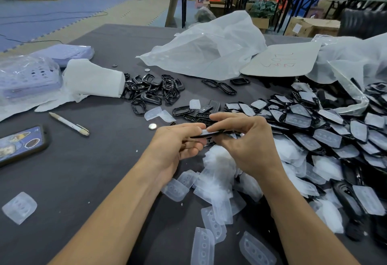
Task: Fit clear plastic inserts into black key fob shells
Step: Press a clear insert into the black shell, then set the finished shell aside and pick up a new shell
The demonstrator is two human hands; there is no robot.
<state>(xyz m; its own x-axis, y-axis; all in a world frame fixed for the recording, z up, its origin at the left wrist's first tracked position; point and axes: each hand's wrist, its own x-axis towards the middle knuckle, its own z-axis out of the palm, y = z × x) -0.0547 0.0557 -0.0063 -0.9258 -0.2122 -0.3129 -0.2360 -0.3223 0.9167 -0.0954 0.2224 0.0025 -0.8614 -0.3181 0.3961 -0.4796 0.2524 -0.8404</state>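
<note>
Both hands grasp one black key fob shell above the grey table.

The left hand (178, 143) and the right hand (247, 139) pinch the black key fob shell (210, 133) edge-on between thumbs and curled fingers, with a pale insert edge visible at its left end. Loose clear plastic inserts (217, 172) lie heaped directly below the hands. Shells with inserts on them (314, 124) are piled to the right. Empty black frames (152, 91) lie beyond the hands, near a white paper wad (94, 80). A coin cell (152, 126) rests just left of the hands. A pen (69, 124) and a phone (21, 145) lie on the table (94, 170) at far left.
</note>
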